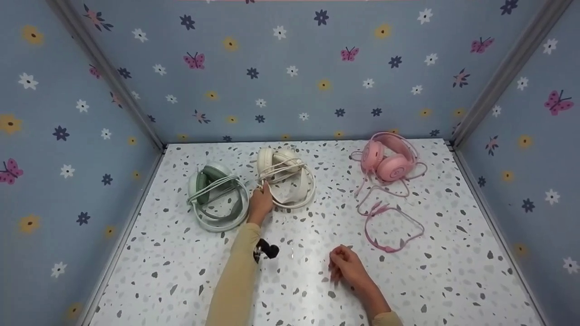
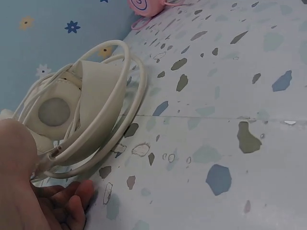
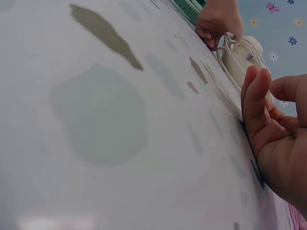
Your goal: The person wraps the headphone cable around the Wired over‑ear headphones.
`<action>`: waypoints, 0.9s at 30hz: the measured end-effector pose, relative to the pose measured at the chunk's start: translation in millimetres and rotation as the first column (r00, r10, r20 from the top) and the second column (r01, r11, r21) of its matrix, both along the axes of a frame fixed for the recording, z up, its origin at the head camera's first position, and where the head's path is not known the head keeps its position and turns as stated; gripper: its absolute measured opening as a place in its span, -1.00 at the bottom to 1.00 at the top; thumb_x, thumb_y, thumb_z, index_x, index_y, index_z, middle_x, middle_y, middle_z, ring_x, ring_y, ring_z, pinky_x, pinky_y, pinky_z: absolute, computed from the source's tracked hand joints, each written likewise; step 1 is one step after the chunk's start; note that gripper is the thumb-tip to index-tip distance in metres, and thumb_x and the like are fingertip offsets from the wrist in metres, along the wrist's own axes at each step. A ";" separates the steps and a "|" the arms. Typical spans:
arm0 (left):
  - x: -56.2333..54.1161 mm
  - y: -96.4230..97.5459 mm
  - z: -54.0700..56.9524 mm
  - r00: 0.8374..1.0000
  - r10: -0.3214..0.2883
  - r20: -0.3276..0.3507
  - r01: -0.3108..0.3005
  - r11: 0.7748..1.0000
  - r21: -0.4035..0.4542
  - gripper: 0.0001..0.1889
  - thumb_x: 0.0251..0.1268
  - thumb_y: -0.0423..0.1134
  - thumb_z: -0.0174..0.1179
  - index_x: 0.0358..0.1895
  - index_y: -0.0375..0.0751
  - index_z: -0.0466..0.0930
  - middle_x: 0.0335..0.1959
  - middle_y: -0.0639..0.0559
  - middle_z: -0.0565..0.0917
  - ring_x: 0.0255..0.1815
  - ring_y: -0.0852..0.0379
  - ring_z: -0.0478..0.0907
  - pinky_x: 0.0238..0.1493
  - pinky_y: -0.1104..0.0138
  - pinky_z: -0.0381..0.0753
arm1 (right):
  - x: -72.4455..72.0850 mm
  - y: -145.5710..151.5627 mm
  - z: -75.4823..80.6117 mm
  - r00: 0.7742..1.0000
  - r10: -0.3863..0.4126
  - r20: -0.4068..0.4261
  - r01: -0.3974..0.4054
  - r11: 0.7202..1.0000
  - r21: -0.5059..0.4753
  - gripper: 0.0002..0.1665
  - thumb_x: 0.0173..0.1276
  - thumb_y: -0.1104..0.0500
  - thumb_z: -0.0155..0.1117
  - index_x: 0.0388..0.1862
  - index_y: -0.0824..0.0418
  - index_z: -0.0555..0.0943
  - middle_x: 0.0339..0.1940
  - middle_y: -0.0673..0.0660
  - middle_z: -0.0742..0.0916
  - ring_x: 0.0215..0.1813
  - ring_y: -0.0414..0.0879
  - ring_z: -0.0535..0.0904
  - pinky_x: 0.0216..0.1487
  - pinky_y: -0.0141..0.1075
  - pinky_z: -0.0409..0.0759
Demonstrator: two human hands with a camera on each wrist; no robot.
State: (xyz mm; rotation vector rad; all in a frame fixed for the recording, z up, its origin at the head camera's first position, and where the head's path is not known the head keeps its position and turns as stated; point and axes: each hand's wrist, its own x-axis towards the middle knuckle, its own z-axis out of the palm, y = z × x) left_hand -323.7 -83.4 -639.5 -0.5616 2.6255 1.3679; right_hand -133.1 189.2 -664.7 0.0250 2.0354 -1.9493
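Note:
A pair of cream headphones point(image 1: 265, 159) lies near the back wall, its thin cable wound across the ear cups. My left hand point(image 1: 261, 203) pinches its near left edge between thumb and fingers; in the left wrist view the thumb side of that hand point(image 2: 19, 163) meets the bundled cable beside the headband point(image 2: 100, 86). Which part the fingertips hold is partly hidden. On the table at front right rests my right hand point(image 1: 351, 267), fingers loosely curled with nothing in them. The right wrist view shows the same relaxed hand point(image 3: 278, 129) close up.
Mint-green headphones point(image 1: 202, 186) with wound cable lie just left of my left hand. Pink headphones point(image 1: 393, 167) stand at the back right, with a loose pink cable loop point(image 1: 387, 249) in front. Flower-patterned panels point(image 1: 290, 59) enclose the speckled table point(image 1: 317, 226) on three sides.

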 end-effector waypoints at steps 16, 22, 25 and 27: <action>123.8 3.7 28.5 0.958 -0.250 0.143 0.287 0.877 -0.385 -0.12 0.06 0.13 0.37 0.29 -0.48 0.31 0.14 -0.47 0.39 0.12 -0.48 0.35 0.05 -0.18 0.39 | -0.7 1.3 1.3 1.000 0.010 0.013 -0.009 1.000 -0.030 -0.67 0.54 0.15 0.07 -0.07 0.47 0.43 -0.37 0.25 0.63 -0.54 -0.04 0.59 -0.51 -0.28 0.56; 176.3 0.3 29.3 0.905 -0.356 0.233 0.424 0.788 -0.446 0.22 -0.52 0.01 0.67 0.45 -0.16 0.24 0.42 -0.45 0.10 0.31 -0.64 0.01 0.01 -0.30 0.39 | -1.9 1.1 2.6 0.998 0.021 0.067 -0.020 1.000 -0.020 -0.66 0.55 0.14 0.05 -0.03 0.45 0.42 -0.33 0.24 0.63 -0.50 -0.02 0.60 -0.49 -0.27 0.56; 181.3 -1.0 26.4 0.907 -0.363 0.212 0.420 0.788 -0.450 0.22 -0.52 0.00 0.68 0.46 -0.12 0.25 0.44 -0.46 0.06 0.33 -0.65 -0.04 0.01 -0.33 0.36 | -2.3 0.3 2.4 0.996 0.023 0.083 -0.022 1.000 -0.003 -0.68 0.55 0.14 0.04 -0.03 0.44 0.43 -0.33 0.22 0.63 -0.49 -0.03 0.59 -0.47 -0.28 0.56; 181.5 -1.0 25.3 0.906 -0.367 0.210 0.423 0.788 -0.447 0.22 -0.54 0.00 0.68 0.45 -0.13 0.25 0.44 -0.47 0.06 0.32 -0.67 -0.04 0.00 -0.35 0.35 | -2.7 0.0 1.8 0.995 0.027 0.095 -0.027 1.000 0.005 -0.68 0.55 0.14 0.04 -0.04 0.43 0.43 -0.34 0.20 0.63 -0.49 -0.04 0.59 -0.47 -0.28 0.55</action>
